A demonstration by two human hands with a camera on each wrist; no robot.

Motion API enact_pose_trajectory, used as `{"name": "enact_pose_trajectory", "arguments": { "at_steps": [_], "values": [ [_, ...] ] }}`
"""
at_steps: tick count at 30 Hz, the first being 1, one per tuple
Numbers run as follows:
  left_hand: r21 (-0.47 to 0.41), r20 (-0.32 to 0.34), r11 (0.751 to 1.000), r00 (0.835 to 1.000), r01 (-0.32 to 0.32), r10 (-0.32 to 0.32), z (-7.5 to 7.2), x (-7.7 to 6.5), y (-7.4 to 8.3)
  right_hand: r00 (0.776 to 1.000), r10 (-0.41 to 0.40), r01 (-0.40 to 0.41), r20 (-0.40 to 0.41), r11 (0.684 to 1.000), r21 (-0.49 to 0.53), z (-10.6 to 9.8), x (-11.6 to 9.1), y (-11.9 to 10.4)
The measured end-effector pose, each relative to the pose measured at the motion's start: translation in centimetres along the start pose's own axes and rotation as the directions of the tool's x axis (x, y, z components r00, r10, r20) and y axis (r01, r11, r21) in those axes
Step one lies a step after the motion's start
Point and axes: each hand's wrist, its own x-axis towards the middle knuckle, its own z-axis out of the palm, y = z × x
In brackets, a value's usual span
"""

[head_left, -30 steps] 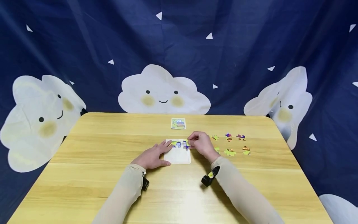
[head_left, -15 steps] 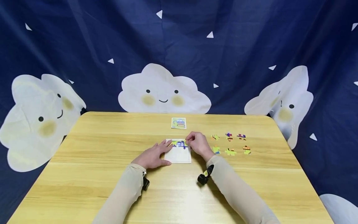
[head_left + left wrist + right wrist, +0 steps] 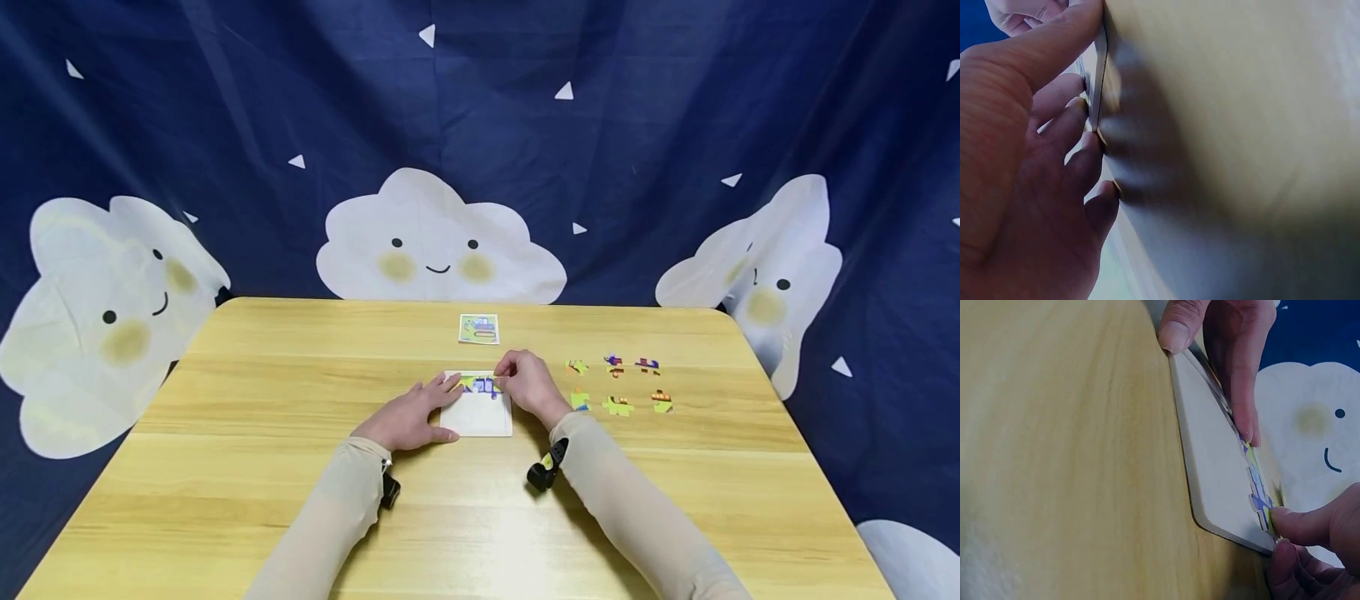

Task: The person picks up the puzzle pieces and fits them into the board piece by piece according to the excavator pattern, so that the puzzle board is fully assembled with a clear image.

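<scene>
A pale, square puzzle board (image 3: pixel 476 418) lies on the table with joined jigsaw pieces (image 3: pixel 477 384) along its far side. My left hand (image 3: pixel 408 418) rests over its left side, fingers spread on the far part and thumb at the near left corner. At the far right corner, my right hand (image 3: pixel 528 385) pinches a blue and yellow jigsaw piece (image 3: pixel 1261 503), which lies in line with the others. The right wrist view shows the right thumb on that piece and the forefinger by the board's edge. My right fingertips partly cover the piece in the head view.
Several loose jigsaw pieces (image 3: pixel 618 407) lie in two rows to the right of the board. A small picture card (image 3: pixel 479 329) lies beyond it. The wooden table (image 3: pixel 247 433) ends at a dark blue curtain (image 3: pixel 487 100) with clouds.
My right hand has moved slightly left, bringing the jigsaw piece from a small gap to beside the joined pieces. My left hand has stayed on the board.
</scene>
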Motion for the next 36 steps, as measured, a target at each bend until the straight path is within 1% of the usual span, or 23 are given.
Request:
{"name": "enact_pose_trajectory", "arguments": {
  "at_steps": [5, 11, 16, 20, 24, 27, 30, 36],
  "values": [
    [0.002, 0.002, 1.000, 1.000, 0.003, -0.003, 0.0, 0.0, 0.0, 1.000, 0.003, -0.003, 0.009, 1.000, -0.019, 0.1, 0.2, 0.0],
    [0.002, -0.004, 1.000, 1.000, -0.003, 0.004, 0.1, 0.0, -0.1, 0.999, 0.011, -0.008, 0.052, 0.999, -0.047, 0.0, 0.6, 0.0],
    [-0.001, -0.006, 1.000, 1.000, -0.005, 0.005, 0.1, 0.0, -0.1, 0.997, 0.011, -0.007, 0.071, 0.998, -0.064, -0.1, 0.9, 0.2],
    [-0.002, -0.008, 1.000, 1.000, -0.003, 0.003, 0.1, 0.0, -0.2, 0.996, -0.003, 0.008, 0.094, 0.998, -0.054, -0.2, 0.7, 0.2],
    [-0.002, -0.011, 1.000, 1.000, -0.006, 0.006, 0.2, 0.0, -0.2, 0.994, -0.037, 0.041, 0.102, 0.998, -0.047, -0.4, 0.3, 0.2],
    [-0.006, -0.010, 1.000, 1.000, -0.004, 0.004, 0.2, 0.0, -0.1, 0.992, -0.079, 0.084, 0.104, 0.995, -0.052, -0.4, 0.0, 0.3],
    [-0.006, -0.011, 1.000, 1.000, 0.000, 0.000, 0.2, -0.1, -0.1, 0.988, -0.104, 0.110, 0.113, 0.992, -0.053, -0.5, -0.1, 0.2],
    [-0.002, -0.006, 1.000, 1.000, -0.001, 0.001, 0.1, -0.1, 0.0, 0.985, -0.110, 0.119, 0.131, 0.991, -0.066, -0.5, -0.1, 0.1]
  ]
}}
